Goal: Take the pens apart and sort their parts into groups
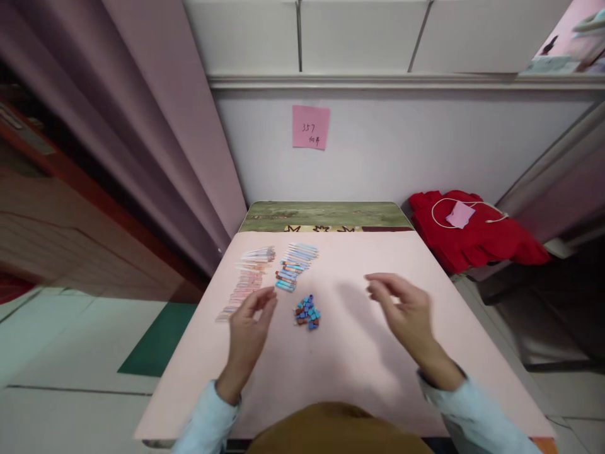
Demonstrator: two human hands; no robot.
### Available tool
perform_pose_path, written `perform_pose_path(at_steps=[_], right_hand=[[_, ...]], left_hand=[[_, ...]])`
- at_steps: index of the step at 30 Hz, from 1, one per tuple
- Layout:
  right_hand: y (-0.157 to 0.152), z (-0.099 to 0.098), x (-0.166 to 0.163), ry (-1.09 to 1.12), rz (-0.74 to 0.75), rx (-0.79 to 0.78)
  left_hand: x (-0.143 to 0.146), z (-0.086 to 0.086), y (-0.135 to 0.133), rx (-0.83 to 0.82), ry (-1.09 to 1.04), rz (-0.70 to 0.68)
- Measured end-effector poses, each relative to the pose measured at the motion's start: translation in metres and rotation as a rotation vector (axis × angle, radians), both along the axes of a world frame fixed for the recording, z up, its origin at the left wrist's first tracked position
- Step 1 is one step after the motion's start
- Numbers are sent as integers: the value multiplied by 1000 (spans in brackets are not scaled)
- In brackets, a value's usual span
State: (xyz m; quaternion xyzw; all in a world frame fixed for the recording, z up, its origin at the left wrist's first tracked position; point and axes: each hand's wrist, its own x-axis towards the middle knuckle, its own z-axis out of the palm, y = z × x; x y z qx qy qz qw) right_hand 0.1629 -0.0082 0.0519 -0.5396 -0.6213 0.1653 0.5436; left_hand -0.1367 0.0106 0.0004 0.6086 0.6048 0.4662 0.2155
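Note:
My left hand [250,328] hovers above the table by the lower end of the pen rows. Its thumb and index finger are bent with a small gap between them, and I see nothing in them. Just beyond its fingertips lies a row of blue, turquoise and brown pens [293,265]; beside it is a row of pink and pale pens [246,284]. Between my hands sits a small pile of blue, turquoise and brown caps [307,313]. My right hand [404,309] is raised to the right of the pile, fingers loosely bent and slightly blurred, with nothing visible in it.
A pale pink sheet [340,391] covers most of the table, with a green patterned strip [326,215] at the far end. Behind stands a white wall with a pink note [311,127]. Red cloth [477,236] with a white cable lies at right; a purple curtain [155,113] hangs left.

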Motion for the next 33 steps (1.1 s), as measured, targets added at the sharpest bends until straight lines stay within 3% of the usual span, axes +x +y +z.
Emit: perform_pose_path(at_steps=[4,6,8,15,29,33], right_hand=[[42,-79,-29,-36,189,-432],[58,-105,-46,-177,257,-441],[70,-116,-62,-281,320,-436],[75,-117,-87,-430,381,-430],[63,-128,-88,-381,411,-379],[90,-125,-87,-292,267,-353]], left_hand=[[11,-42,-7,-233,-40,2],[17,-52,-9,-294,48,-21],[22,-54,-9,-323,132,-75],[30,-54,4,-386,215,-270],[35,-48,14,-452,211,-376],[31,-54,12,-424,137,-372]])
